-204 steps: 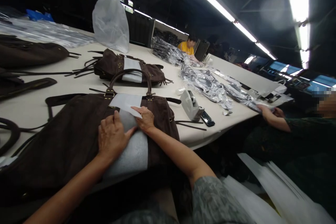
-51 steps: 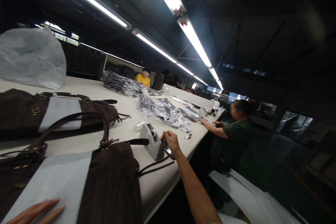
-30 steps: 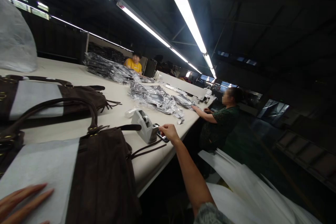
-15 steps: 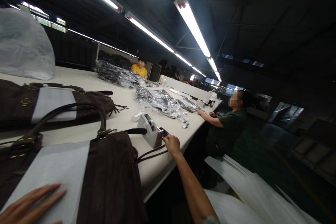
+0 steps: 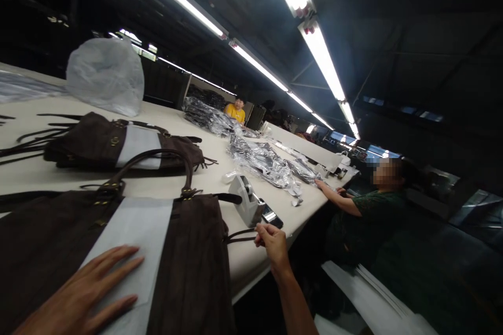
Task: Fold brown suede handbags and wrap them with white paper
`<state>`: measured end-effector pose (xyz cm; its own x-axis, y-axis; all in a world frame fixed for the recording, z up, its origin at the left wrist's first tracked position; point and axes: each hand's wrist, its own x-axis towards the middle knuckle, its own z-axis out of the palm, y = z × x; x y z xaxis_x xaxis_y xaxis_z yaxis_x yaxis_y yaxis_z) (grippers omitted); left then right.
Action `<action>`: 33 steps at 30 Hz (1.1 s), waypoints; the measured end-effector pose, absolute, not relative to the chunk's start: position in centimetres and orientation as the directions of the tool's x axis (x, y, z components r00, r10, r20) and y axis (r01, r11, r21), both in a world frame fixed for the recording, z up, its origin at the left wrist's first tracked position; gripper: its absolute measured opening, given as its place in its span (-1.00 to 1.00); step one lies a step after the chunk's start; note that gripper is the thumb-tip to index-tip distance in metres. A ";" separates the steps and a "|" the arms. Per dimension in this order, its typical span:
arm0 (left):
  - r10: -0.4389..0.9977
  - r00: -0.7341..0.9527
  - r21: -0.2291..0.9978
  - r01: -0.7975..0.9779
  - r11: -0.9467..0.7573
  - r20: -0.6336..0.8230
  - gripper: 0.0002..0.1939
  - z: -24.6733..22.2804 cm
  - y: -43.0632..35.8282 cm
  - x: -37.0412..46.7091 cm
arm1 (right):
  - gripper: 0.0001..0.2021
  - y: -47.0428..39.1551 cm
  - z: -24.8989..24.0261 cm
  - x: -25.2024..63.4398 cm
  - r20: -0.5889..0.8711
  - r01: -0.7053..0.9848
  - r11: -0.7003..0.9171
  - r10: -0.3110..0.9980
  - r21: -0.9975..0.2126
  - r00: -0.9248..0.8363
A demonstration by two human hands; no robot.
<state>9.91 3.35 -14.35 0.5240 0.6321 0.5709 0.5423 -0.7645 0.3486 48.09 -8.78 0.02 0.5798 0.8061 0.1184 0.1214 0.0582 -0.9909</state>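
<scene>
The left hand [image 5: 88,296] lies flat, fingers spread and unclenched, pressing on a white sheet of thin wrapping paper [image 5: 131,235] that runs as a band across a dark brown suede handbag with brass rings [image 5: 184,272]; the bag fills the near edge of the long cream worktable [image 5: 204,180], and its looped handle [image 5: 151,162] arches at twelve o'clock from that hand. The right hand [image 5: 273,238] is held off the table edge at three o'clock from the bag, thumb and fingertips pinched together; whether a strip of tape sits between them cannot be told. A grey plastic desk tape dispenser [image 5: 247,207] stands just beside that hand, at eleven o'clock from it, and a dark smartphone [image 5: 271,216] lies against the dispenser's near side, at twelve o'clock from the hand and close to the fingertips. The bag's thin brown strap [image 5: 239,235] trails along the table between the bag and the right hand. At twelve o'clock from the near bag lies a second brown suede handbag with a white paper band [image 5: 129,144], and behind it stands a puffed translucent plastic bag [image 5: 106,76]. Farther along the table, crinkled clear plastic sleeves [image 5: 263,159] lie in heaps. At two o'clock a seated co-worker in a dark green top [image 5: 377,209] rests a forearm on the table edge, and a person in a yellow shirt [image 5: 234,111] sits at the far end.
</scene>
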 end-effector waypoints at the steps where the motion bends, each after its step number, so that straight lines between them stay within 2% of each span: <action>1: 0.656 0.527 0.351 0.568 -0.745 0.540 -0.39 -13.2 2.7 10.1 | -0.55 -8.9 0.3 46.9 0.098 0.092 0.056 0.826 -0.994 0.555; 4: 0.739 0.566 0.397 0.624 -0.673 0.365 -0.34 -9.3 0.9 10.6 | -0.60 -9.0 1.0 43.1 0.074 0.046 0.059 0.893 -0.997 0.444; 7: 0.760 0.576 0.425 0.633 -0.648 0.301 -0.27 -6.9 0.0 11.1 | -0.66 -8.9 1.7 39.4 0.083 0.042 0.073 0.946 -0.996 0.315; 11: 0.760 0.590 0.444 0.624 -0.643 0.272 -0.21 -6.6 -0.3 11.1 | -0.70 -8.6 1.7 35.4 0.053 0.021 0.050 0.977 -0.999 0.207; 18: 0.720 0.616 0.468 0.558 -0.685 0.319 -0.17 -7.6 0.4 11.3 | -0.63 -8.9 0.6 29.7 -0.110 -0.124 -0.100 0.991 -0.987 0.074; 22: 0.707 0.617 0.489 0.525 -0.697 0.345 -0.21 -7.8 0.9 11.2 | -0.61 -9.1 -0.2 27.2 -0.215 -0.189 -0.201 0.975 -0.961 0.056; 25: 0.698 0.629 0.508 0.500 -0.701 0.343 -0.31 -7.7 1.1 10.9 | -0.65 -8.9 -0.9 26.0 -0.267 -0.192 -0.245 0.958 -0.950 0.101; 29: 0.694 0.641 0.545 0.473 -0.693 0.327 -0.45 -7.8 1.3 10.5 | -0.73 -8.6 -1.5 25.1 -0.291 -0.200 -0.253 0.937 -0.946 0.191; 33: 0.707 0.626 0.562 0.472 -0.679 0.329 -0.46 -8.3 1.4 10.5 | -0.79 -8.4 -1.9 24.6 -0.284 -0.150 -0.253 0.926 -0.956 0.250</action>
